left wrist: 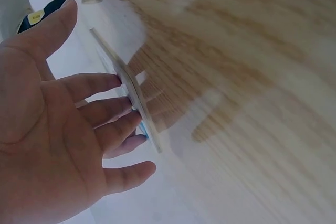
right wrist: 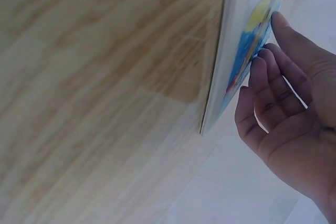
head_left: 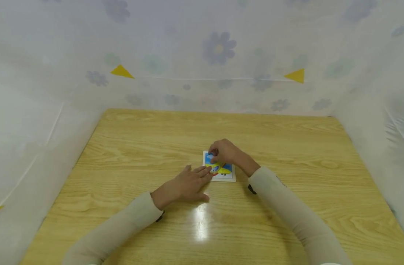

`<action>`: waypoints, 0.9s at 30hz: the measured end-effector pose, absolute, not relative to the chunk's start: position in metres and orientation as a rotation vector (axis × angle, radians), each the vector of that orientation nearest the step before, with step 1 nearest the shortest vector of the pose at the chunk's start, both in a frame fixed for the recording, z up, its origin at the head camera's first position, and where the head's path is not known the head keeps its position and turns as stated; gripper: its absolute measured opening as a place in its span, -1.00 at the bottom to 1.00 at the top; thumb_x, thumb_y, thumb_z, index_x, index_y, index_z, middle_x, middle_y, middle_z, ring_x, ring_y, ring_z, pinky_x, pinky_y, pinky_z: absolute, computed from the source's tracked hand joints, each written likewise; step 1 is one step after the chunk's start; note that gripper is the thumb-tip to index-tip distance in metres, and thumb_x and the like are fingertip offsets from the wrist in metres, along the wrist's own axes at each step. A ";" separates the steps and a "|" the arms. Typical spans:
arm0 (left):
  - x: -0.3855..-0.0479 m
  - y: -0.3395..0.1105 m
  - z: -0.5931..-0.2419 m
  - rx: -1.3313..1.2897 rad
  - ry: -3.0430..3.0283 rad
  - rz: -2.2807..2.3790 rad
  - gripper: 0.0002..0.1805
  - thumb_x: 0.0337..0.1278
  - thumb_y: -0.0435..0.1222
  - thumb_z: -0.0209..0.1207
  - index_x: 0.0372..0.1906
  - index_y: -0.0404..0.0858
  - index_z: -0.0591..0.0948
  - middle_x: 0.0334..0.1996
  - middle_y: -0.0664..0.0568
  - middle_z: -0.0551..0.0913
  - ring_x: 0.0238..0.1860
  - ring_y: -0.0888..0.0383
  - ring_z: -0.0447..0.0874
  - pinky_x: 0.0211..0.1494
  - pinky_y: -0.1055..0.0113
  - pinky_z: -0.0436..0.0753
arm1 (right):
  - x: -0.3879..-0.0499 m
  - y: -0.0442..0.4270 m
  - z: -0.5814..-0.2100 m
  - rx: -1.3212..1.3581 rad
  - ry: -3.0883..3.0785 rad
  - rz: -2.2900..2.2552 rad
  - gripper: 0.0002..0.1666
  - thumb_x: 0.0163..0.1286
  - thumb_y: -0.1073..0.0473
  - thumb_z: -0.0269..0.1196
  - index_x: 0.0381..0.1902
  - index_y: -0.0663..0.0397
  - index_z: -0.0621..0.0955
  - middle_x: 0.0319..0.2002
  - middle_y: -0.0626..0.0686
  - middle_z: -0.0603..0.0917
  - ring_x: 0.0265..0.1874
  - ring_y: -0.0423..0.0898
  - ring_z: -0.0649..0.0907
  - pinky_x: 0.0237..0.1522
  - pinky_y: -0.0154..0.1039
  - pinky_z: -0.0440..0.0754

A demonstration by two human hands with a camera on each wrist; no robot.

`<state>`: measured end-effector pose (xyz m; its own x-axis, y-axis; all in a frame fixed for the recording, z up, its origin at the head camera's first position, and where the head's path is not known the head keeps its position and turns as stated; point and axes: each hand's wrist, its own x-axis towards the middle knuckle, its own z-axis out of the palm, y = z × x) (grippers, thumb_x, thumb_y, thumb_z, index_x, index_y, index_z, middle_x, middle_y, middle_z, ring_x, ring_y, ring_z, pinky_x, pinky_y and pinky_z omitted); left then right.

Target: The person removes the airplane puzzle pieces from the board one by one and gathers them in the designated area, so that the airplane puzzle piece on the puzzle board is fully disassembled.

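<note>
A small white-bordered picture board (head_left: pixel 227 177), showing a yellow aeroplane on blue, lies flat on the table; it looks like a jigsaw puzzle. My left hand (head_left: pixel 192 183) is spread palm down, with its fingertips resting on the board's left edge and its thumb out over the table. In the left wrist view, this hand (left wrist: pixel 58 124) has its fingers extended to the board's edge (left wrist: pixel 137 95). Over the upper part of the picture, my right hand (head_left: pixel 225 151) curls its thumb and fingers at a puzzle piece, mostly hidden. Close up, the right fingertips (right wrist: pixel 259 60) and thumb meet the picture (right wrist: pixel 261 11).
The wood-grain table (head_left: pixel 149 136) extends around the board on all sides. White flowered sheeting (head_left: pixel 175 44) hangs behind it and along both sides, with yellow triangles (head_left: pixel 296 76) on it. A bright reflection lies on the tabletop in front of the board.
</note>
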<state>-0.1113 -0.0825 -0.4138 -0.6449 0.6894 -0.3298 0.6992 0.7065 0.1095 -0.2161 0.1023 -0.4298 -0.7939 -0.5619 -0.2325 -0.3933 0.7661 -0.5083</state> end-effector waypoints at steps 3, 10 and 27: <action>-0.111 -0.082 -0.414 1.077 2.567 -0.032 -0.13 0.16 0.25 0.04 0.47 -0.11 0.16 0.50 0.00 0.05 0.50 0.06 0.05 0.37 -0.21 0.18 | -0.216 0.102 -0.428 -0.692 2.588 -0.612 -0.60 0.15 0.11 0.40 -0.04 0.09 0.65 -0.24 -0.02 0.65 -0.25 -0.15 0.58 -0.14 -0.26 0.56; -0.111 -0.082 -0.414 1.068 2.560 -0.045 -0.12 0.15 0.25 0.03 0.47 -0.10 0.15 0.51 0.01 0.04 0.50 0.06 0.06 0.38 -0.21 0.17 | -0.213 0.101 -0.426 -0.636 2.592 -0.568 -0.57 0.14 0.09 0.41 -0.04 0.12 0.64 -0.25 -0.01 0.65 -0.27 -0.13 0.58 -0.13 -0.25 0.55; -0.113 -0.084 -0.412 1.096 2.547 -0.022 -0.15 0.18 0.23 0.04 0.47 -0.11 0.16 0.49 0.00 0.09 0.49 0.06 0.09 0.37 -0.21 0.19 | -0.214 0.100 -0.426 -0.620 2.554 -0.570 -0.56 0.12 0.08 0.43 -0.05 0.09 0.61 -0.25 -0.02 0.60 -0.26 -0.12 0.55 -0.13 -0.25 0.54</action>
